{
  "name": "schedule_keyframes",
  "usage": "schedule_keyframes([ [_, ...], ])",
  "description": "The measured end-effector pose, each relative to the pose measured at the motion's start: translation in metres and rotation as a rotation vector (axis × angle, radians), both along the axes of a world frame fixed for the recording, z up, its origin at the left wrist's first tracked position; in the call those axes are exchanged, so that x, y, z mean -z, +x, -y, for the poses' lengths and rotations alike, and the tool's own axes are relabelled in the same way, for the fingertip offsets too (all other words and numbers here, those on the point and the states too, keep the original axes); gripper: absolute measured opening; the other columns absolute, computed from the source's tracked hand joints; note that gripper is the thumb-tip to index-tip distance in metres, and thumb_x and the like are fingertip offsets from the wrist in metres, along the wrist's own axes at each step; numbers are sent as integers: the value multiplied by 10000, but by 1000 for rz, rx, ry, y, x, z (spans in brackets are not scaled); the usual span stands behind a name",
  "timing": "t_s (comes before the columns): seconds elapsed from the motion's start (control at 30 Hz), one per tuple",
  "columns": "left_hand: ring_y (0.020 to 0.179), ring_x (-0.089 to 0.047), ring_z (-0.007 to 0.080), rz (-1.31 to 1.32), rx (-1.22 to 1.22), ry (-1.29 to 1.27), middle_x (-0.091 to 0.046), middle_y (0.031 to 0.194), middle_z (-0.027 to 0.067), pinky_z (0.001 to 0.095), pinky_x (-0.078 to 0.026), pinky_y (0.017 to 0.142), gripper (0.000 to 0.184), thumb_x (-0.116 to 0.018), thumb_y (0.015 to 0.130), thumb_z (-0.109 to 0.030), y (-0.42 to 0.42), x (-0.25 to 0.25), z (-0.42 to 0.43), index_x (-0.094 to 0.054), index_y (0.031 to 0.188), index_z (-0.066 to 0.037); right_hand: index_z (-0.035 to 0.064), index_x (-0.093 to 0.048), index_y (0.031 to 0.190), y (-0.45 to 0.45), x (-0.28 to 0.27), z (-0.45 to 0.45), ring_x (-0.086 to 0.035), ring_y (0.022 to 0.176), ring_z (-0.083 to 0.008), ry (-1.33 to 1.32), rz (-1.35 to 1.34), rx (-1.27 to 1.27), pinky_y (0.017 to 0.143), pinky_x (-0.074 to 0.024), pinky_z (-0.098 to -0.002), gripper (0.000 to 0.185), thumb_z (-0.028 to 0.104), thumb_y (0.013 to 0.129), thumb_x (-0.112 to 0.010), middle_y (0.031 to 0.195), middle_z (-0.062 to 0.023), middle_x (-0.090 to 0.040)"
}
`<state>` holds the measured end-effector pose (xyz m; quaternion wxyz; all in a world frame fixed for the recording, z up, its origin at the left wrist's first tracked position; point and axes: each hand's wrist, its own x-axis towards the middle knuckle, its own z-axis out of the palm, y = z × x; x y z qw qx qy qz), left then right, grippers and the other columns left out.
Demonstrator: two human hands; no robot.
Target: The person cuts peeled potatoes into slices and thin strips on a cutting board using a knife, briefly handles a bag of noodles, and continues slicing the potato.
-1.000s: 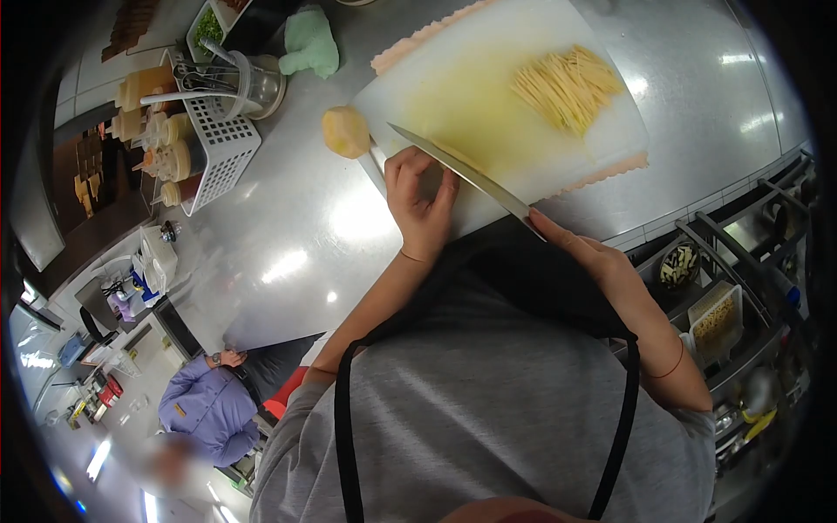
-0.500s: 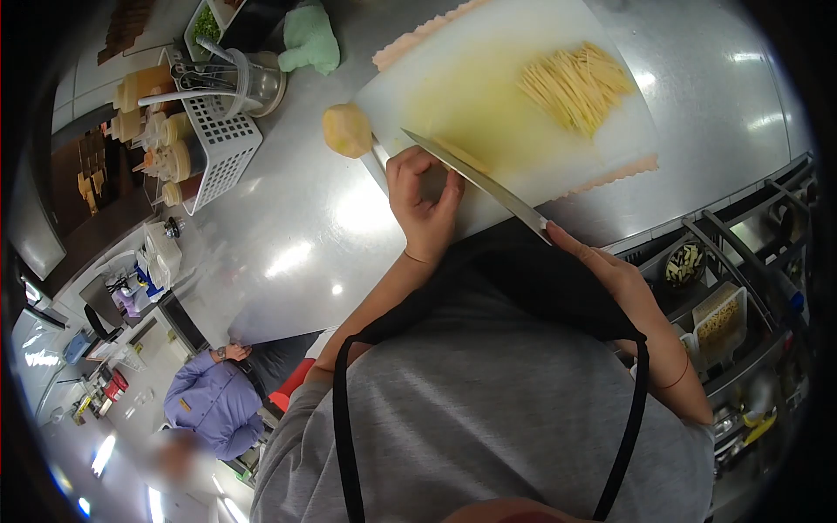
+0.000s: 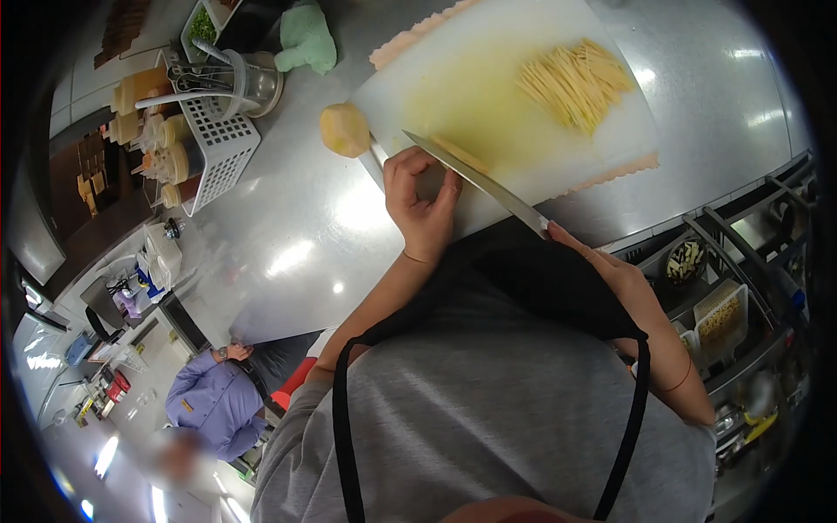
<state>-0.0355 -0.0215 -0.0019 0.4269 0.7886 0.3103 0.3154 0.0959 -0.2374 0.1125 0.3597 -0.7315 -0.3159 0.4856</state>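
My right hand [image 3: 602, 258] is closed round the handle of a kitchen knife [image 3: 488, 185], whose blade slants up and left over the white cutting board [image 3: 488, 52]. My left hand [image 3: 420, 196] is curled on the near side of the blade, fingertips close to it; whatever lies under those fingers is hidden. Along the blade's far side rests a thin pale-yellow strip [image 3: 460, 154], apparently cut potato. A pile of matching thin strips [image 3: 575, 85] lies at the board's right. Beside the board's left edge sits a whole peeled potato [image 3: 345, 130].
A white perforated basket [image 3: 222, 144] with sauce bottles stands left on the steel counter [image 3: 279, 200], by a jar of utensils [image 3: 260, 83] and a green cloth [image 3: 307, 39]. Food containers [image 3: 720, 321] sit lower right. A person in a purple shirt [image 3: 214, 401] stands lower left.
Hardly anything differs. The view has shifted very slightly; both hands and the knife keep almost the same pose.
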Motion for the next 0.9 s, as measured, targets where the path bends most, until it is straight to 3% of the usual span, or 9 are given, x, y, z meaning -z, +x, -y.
schedule_keyframes([
  [0.17,933,-547,240,-8,-6,17,-583,996,96,324,-443,819,265,-740,691,-17,0,0,0,-590,908,-44,212,-438,1394,0,0,-1,-622,751,-335,12,9,11,696,-467,-417,478,103,934,-508,825,-157,-603],
  [0.47,917,-554,237,-14,14,80,-585,981,92,327,-452,796,261,-749,699,-25,3,-3,-1,-597,911,-45,155,-439,1390,2,12,-4,-635,838,-367,130,-57,26,747,-490,-402,453,93,944,-491,957,-193,-645],
  [0.57,917,-555,233,-1,12,74,-590,977,89,326,-454,795,263,-756,704,-27,4,-4,0,-601,915,-47,130,-443,1387,11,11,-5,-638,777,-362,153,-105,18,753,-487,-370,451,92,941,-494,894,-220,-639],
  [0.67,920,-555,230,-3,13,78,-594,975,87,324,-454,796,263,-760,708,-28,5,-5,1,-603,918,-50,124,-446,1386,18,3,-8,-626,721,-366,-19,-156,-45,742,-480,-343,451,94,938,-490,834,-249,-615],
  [0.9,923,-550,229,11,8,57,-597,975,86,324,-452,802,265,-758,702,-18,4,-3,0,-599,911,-52,126,-446,1385,13,16,-6,-612,683,-376,89,-123,-17,714,-474,-371,439,108,946,-470,747,-239,-589],
])
